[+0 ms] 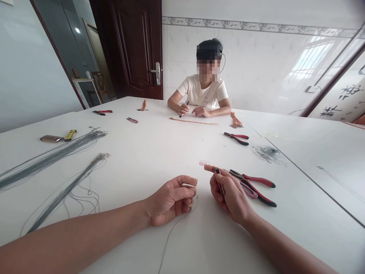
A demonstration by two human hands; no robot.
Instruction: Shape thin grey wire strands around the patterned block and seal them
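Observation:
My left hand (172,199) rests on the white table (159,152) with its fingers pinched on a thin grey wire (171,232) that trails toward me. My right hand (228,192) is closed round a small dark tool with a red tip (220,182), index finger stretched forward. Red-handled pliers (256,186) lie just right of that hand, touching a pink object. A tiny pink coil (203,163) lies just ahead of the right index finger.
Bundles of grey wire (54,154) spread across the left of the table. Across it sits another person (203,93) holding a pen. More pliers (237,137), a wire tangle (268,152), red cutters (102,112), a lighter (70,134) and a phone (50,138) lie about.

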